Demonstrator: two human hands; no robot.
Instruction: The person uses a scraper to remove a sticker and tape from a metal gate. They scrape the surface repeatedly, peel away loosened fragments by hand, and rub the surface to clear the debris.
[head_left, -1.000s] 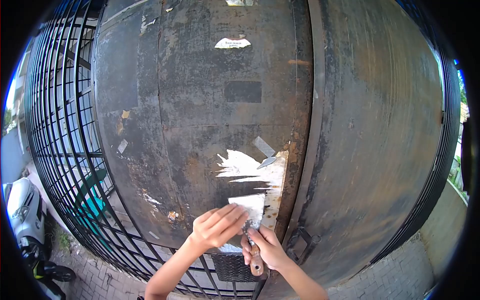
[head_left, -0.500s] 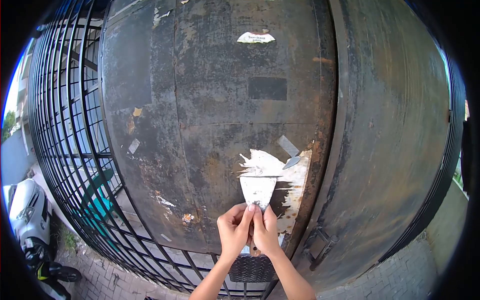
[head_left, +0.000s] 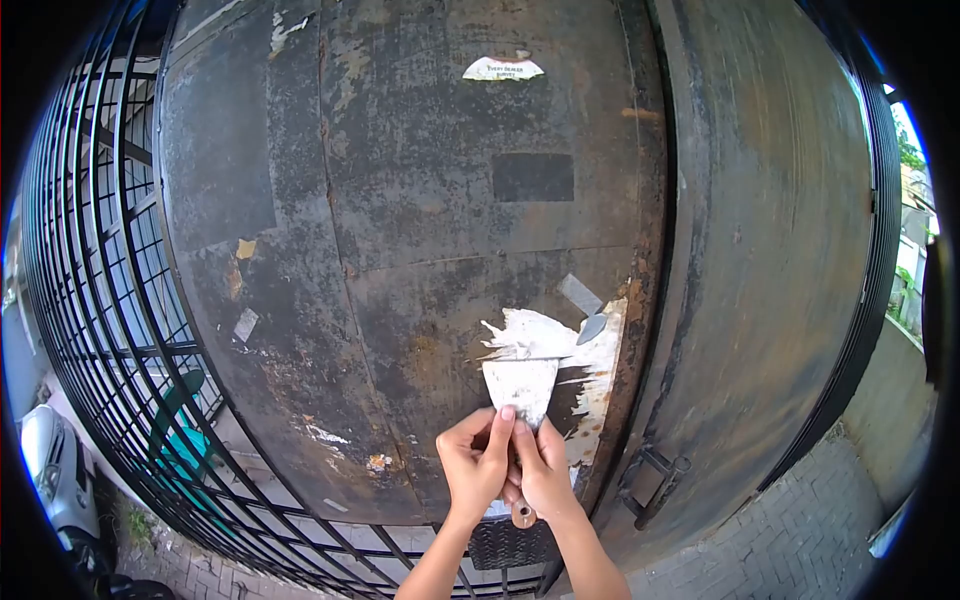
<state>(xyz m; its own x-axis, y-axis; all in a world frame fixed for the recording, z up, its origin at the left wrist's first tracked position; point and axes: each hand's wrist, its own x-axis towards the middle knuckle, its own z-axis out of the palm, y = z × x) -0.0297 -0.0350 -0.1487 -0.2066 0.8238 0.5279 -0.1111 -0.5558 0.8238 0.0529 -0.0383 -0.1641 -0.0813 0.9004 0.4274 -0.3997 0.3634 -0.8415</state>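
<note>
hands [head_left: 475,472] both closed around scraper [head_left: 521,384], its edge at torn white paper [head_left: 540,330] on rusty metal door [head_left: 420,215]

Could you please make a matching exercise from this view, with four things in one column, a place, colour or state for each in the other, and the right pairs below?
Things:
1. Scraper
2. Chair
3. Torn white patch
4. Metal handle

Places, colours or states:
A. Green, behind the black bars
B. To the right of both hands, touched by neither
C. Held by the left hand and the right hand together
D. Ragged-edged, on the dark metal panel

Right pairs: 1-C, 2-A, 3-D, 4-B
</note>
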